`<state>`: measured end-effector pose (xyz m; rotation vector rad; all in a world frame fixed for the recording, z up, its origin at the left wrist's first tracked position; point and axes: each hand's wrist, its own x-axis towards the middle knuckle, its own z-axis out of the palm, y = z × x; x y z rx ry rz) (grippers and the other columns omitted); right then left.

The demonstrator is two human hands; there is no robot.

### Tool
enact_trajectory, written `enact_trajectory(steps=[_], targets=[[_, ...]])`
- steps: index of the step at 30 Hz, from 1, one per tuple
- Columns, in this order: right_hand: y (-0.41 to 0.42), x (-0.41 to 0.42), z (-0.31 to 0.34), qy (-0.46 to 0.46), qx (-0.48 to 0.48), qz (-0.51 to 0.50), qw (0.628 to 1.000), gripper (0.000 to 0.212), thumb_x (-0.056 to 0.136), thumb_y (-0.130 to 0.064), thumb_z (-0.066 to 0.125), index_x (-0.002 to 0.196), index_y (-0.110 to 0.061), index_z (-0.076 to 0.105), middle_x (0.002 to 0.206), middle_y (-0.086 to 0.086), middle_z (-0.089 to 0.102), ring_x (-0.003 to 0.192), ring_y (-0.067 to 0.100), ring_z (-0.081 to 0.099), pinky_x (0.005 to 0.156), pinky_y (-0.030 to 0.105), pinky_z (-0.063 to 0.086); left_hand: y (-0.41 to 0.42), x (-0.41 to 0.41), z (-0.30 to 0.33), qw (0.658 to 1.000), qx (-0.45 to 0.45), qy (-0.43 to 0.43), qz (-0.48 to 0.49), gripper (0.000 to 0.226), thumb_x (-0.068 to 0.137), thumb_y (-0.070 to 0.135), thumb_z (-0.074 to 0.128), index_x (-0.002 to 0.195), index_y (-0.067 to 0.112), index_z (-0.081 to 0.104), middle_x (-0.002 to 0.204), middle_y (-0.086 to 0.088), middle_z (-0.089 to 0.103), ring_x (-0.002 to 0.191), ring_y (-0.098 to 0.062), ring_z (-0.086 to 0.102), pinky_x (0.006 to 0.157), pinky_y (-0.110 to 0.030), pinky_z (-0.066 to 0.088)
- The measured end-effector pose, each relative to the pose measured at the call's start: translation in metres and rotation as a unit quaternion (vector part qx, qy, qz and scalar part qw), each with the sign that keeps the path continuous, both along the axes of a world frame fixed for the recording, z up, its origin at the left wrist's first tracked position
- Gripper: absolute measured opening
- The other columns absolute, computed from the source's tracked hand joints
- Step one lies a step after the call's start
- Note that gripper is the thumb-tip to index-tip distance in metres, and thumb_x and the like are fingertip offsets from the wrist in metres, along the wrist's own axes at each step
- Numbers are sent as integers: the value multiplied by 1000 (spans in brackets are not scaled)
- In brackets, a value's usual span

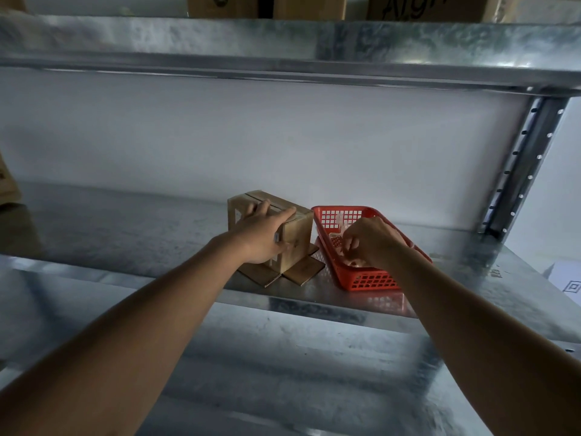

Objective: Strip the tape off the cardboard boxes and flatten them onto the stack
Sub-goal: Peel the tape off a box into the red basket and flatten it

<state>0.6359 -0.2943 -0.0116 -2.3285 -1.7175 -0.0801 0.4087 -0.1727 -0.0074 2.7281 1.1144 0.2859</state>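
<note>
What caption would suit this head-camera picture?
Left hand grips a small brown cardboard box on a metal shelf; right hand reaches into a red plastic basket.

Two hands are in view — the left hand (262, 234) and the right hand (369, 240). One small cardboard box (295, 243) stands on the metal shelf (125, 228), one of two shelves, with the upper shelf (283, 39) above. One red basket (361, 278) sits just beside the box; the crumpled clear bits inside it are too blurred to count. Up top, two more boxes show — one (267, 6) and another (434, 7). One brown box edge (8, 187) shows at far left.
</note>
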Motion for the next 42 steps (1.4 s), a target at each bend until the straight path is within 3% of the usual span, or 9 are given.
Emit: enact_trajectory(steps=[7,11,17,21,24,30,34,39,42], targets=[[3,12,4,-6,-107,33,994,17,89,-12,79,101,-25,81,102,-9,66,87,7,60,76,22,53,1,1,1,1000,-4,5,3,85,99,52,62,162,50,6,173,-3,-7,156,-38,-16,122,-63,14],[8,15,5,80,-166,13,983,14,93,-8,71,95,-18,80,108,4,70,97,27,67,86,31,55,1,1,1,1000,-5,12,3,85,98,53,62,162,50,5,173,-2,-7,156,-39,-17,122,-63,15],[8,14,1,117,-59,-9,991,14,82,-3,82,84,-17,80,108,3,72,94,22,69,89,39,62,-3,0,3,1000,-8,15,2,85,99,53,61,163,49,6,173,-4,-7,156,-39,-16,122,-64,15],[-3,13,8,50,-25,4,998,19,73,-20,93,80,-26,77,89,-8,72,82,11,69,77,31,61,0,1,4,1000,-3,19,0,86,98,54,62,163,49,6,173,-4,-6,156,-39,-14,123,-63,17],[-10,15,18,78,24,29,996,22,72,-16,93,78,-26,75,81,-12,73,78,5,71,78,29,60,2,1,4,1000,-1,20,1,86,98,55,62,162,49,6,173,-4,-5,156,-39,-14,122,-63,18],[-16,13,29,106,4,10,994,33,87,-10,82,100,-26,56,85,5,76,59,16,75,55,35,62,1,1,5,999,6,32,3,87,98,54,62,163,47,4,173,-4,-4,156,-40,-13,123,-61,16],[-19,18,30,101,-2,-25,995,8,88,-7,80,90,-15,76,84,6,78,63,14,75,65,30,62,1,1,4,999,6,36,2,88,97,55,62,163,47,4,173,-5,-4,156,-42,-12,122,-61,15],[-27,32,20,44,12,-113,992,13,82,-15,86,94,-13,81,87,2,73,69,13,65,54,23,48,-2,2,6,999,6,33,0,87,98,51,63,164,45,6,172,-5,-2,156,-41,-11,123,-59,16],[-29,32,21,20,80,-122,989,9,92,-10,74,98,-14,80,98,7,76,70,16,67,55,28,55,0,3,5,999,-2,32,1,88,98,51,64,163,46,5,172,-5,-4,156,-41,-13,123,-60,14]])
